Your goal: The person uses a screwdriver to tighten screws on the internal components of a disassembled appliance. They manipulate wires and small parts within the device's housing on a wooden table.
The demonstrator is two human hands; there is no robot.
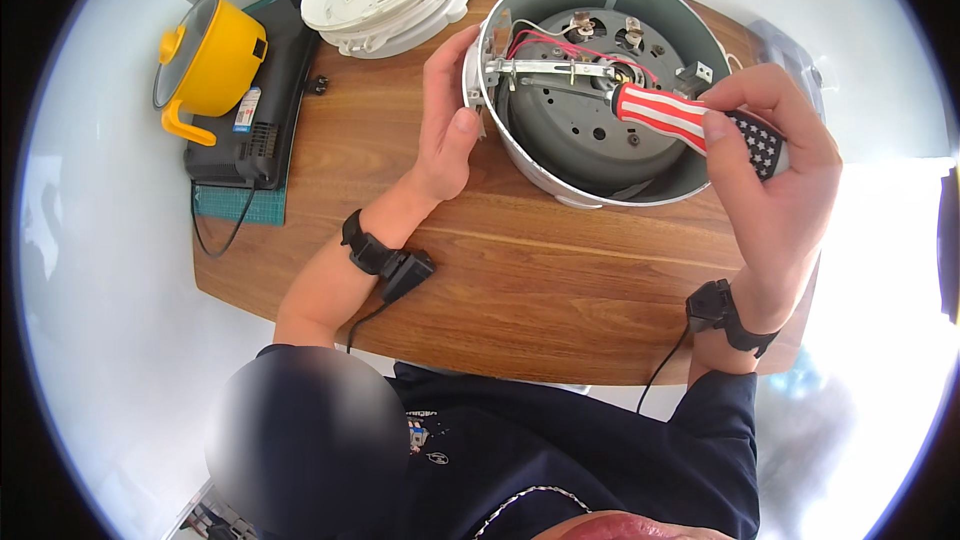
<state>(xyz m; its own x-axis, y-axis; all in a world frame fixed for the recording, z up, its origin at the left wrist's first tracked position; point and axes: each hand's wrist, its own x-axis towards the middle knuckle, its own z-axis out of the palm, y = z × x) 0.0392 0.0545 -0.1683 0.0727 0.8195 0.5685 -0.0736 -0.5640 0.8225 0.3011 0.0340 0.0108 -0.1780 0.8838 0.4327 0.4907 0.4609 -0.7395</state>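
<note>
A round grey metal rice cooker housing (542, 168) lies on the table with its inside facing up. Within it are a dark round plate (575, 145), pink and white wires (545, 32) and a metal lever bar (550, 68). My left hand (448, 120) grips the housing's left side, thumb near the rim and fingers behind the wall. In my right hand (775, 150) is a screwdriver (665, 115) with a striped, starred handle. Its shaft points left into the housing, just below the bar; whether the tip touches anything I cannot tell.
White plastic round parts (385, 0) are stacked at the back left of the wooden table (520, 280). A yellow pot (215, 55) with a lid stands on a black appliance (235, 155), over a green mat (255, 205). Cables run from both wrist straps.
</note>
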